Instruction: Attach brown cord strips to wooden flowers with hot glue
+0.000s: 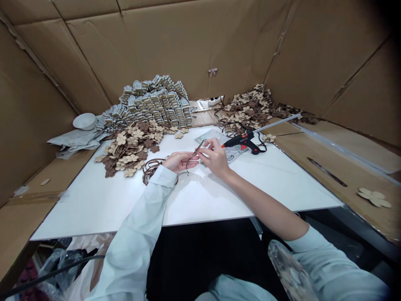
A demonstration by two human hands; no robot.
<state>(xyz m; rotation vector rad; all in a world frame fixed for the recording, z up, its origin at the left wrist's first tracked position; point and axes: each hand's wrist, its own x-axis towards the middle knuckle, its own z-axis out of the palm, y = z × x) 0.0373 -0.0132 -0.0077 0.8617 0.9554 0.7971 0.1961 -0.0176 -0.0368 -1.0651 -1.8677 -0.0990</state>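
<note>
White tabletop [100, 209]; left hand [179, 162] upturned, right hand [216, 159] angled inward, fingers of both pinching brown strip [198, 147].

Our left hand [181, 162]: palm upturned, fingers curled in a hold; our right hand [216, 159]: fingers pinched, beside left fingertips.

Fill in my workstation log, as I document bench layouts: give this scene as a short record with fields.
Right hand: pinching a thin brown strip
Left hand: palm up, fingers at the strip; exact grip unclear
Tool: black glue gun, right of the hands
Cord: loose brown coil by the left wrist
Flower pieces: beige and brown, heaped left and back right
Stacks: small pale-edged pieces, back left
Surface: white tabletop
</note>
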